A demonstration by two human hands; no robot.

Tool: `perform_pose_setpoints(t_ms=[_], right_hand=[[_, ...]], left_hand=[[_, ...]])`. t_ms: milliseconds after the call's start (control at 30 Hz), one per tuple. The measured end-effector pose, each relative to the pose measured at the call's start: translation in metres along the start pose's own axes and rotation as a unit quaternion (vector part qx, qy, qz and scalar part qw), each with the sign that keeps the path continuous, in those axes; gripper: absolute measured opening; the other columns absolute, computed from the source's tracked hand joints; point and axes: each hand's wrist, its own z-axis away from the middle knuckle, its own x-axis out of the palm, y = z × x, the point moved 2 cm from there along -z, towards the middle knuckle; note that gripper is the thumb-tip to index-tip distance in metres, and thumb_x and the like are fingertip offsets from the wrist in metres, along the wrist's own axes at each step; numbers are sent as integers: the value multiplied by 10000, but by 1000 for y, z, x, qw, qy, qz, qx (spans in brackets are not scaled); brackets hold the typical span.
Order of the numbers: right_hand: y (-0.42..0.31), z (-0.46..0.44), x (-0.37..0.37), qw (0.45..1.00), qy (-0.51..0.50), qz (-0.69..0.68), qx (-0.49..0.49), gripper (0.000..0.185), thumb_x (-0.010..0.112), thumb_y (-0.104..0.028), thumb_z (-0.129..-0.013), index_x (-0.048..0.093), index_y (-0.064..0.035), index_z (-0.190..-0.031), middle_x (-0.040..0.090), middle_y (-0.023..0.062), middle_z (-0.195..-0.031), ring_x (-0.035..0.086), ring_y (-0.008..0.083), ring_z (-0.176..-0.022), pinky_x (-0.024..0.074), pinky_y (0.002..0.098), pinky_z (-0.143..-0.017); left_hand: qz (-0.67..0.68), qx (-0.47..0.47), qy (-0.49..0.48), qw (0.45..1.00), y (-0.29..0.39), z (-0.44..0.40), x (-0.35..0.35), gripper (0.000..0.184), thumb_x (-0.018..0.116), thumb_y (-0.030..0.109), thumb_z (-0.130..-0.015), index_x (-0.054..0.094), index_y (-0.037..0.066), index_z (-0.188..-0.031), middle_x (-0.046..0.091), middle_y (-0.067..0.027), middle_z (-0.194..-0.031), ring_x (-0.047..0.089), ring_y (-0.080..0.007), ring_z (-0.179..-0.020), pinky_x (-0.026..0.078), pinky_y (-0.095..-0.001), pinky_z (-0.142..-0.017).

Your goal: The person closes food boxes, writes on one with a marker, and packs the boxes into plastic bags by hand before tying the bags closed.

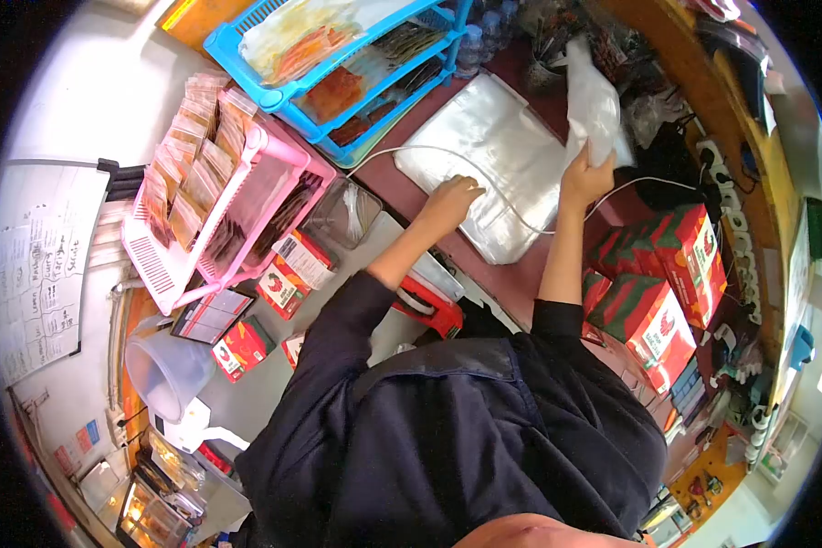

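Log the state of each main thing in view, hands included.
Plastic stack: lying flat
White plastic: bunched, raised
Right hand: closed on white plastic
Left hand: fingers curled over plastic stack, contact unclear
Cord: draped across plastic stack
Pink rack: upper basket packed with packets
Blue rack: loaded
Whiteboard: written on

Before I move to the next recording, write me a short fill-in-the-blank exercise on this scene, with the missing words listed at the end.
1. The left hand is over flat clear plastic, while crumpled translucent plastic is gripped by the ____.
2. The rack with small packets standing in rows is coloured ____.
3. The cable crossing the flat clear plastic is coloured ____.
4. The whiteboard with handwriting is towards the picture's ____ edge.

Missing words: right hand; pink; white; left.
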Motion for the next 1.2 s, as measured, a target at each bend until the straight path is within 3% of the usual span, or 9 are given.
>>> perform_pose_setpoints(t_ms=[167, 333, 433, 567, 700, 767, 1100, 1167, 1200], right_hand=[[13, 7, 19, 979, -126, 133, -92, 339, 668, -168, -777, 591, -11, -1067, 625, 199, -965, 578, 359, -937, 454, 421, -793], [26, 69, 33, 970, -213, 64, -101, 318, 653, -129, -728, 618, -70, -1038, 564, 146, -1045, 451, 346, -1083, 385, 445, -887], [62, 103, 39, 951, -292, 81, -65, 243, 638, -115, -740, 642, -56, -976, 566, 147, -994, 480, 333, -995, 393, 437, -864], [88, 110, 42, 965, -239, 54, -93, 149, 636, -115, -752, 662, -45, -881, 593, 132, -928, 505, 314, -933, 390, 404, -864], [100, 114, 44, 976, -198, 3, -93, 155, 614, -139, -781, 664, -43, -892, 598, 138, -900, 509, 309, -925, 389, 406, -866], [91, 112, 39, 973, -196, 13, -117, 169, 597, -135, -796, 657, -38, -920, 596, 138, -911, 509, 311, -929, 391, 410, -861], [103, 109, 47, 934, -240, 169, -202, 302, 526, -219, -867, 592, -13, -1077, 569, 165, -1072, 499, 362, -1014, 399, 442, -883], [97, 107, 46, 934, -258, 161, -188, 320, 526, -230, -867, 579, -15, -1098, 562, 164, -1095, 493, 362, -1033, 396, 445, -893], [83, 102, 47, 940, -268, 132, -166, 330, 526, -236, -867, 572, -17, -1109, 559, 163, -1106, 490, 362, -1042, 395, 447, -898]], left_hand=[[-61, 26, -12, 998, -24, -18, 8, 300, 630, 200, -765, 659, 83, -1040, 558, -87, -1066, 516, -266, -952, 475, -361, -791], [-150, -61, -126, 979, -33, -34, 17, 436, 710, 306, -718, 632, 127, -1107, 668, -88, -823, 630, -286, -772, 495, -418, -721], [-154, -43, -191, 969, -20, -43, 5, 474, 712, 319, -713, 609, 195, -1159, 663, -103, -845, 639, -286, -783, 501, -415, -696], [-139, 12, -243, 960, -39, -46, 12, 475, 647, 347, -749, 570, 301, -1215, 651, -110, -868, 625, -292, -794, 484, -422, -698], [-139, 75, -103, 982, -58, -42, 49, 127, 575, 235, -775, 636, 124, -766, 600, -67, -770, 597, -240, -787, 485, -359, -674], [-88, 152, 110, 978, -37, -41, 31, 116, 594, 207, -735, 580, 104, -683, 565, -47, -726, 571, -211, -739, 478, -337, -654], [-83, 262, 469, 839, 110, -33, -134, 71, 662, 155, -685, 612, 153, -736, 482, 7, -665, 536, -169, -650, 423, -290, -491], [-36, 201, 483, 851, 144, -16, -161, 103, 698, 148, -704, 601, 145, -737, 502, -2, -655, 555, -171, -627, 408, -281, -450], [-27, 199, 562, 802, 157, -10, -183, 119, 702, 141, -717, 583, 133, -729, 504, -13, -653, 540, -180, -595, 403, -286, -458]])
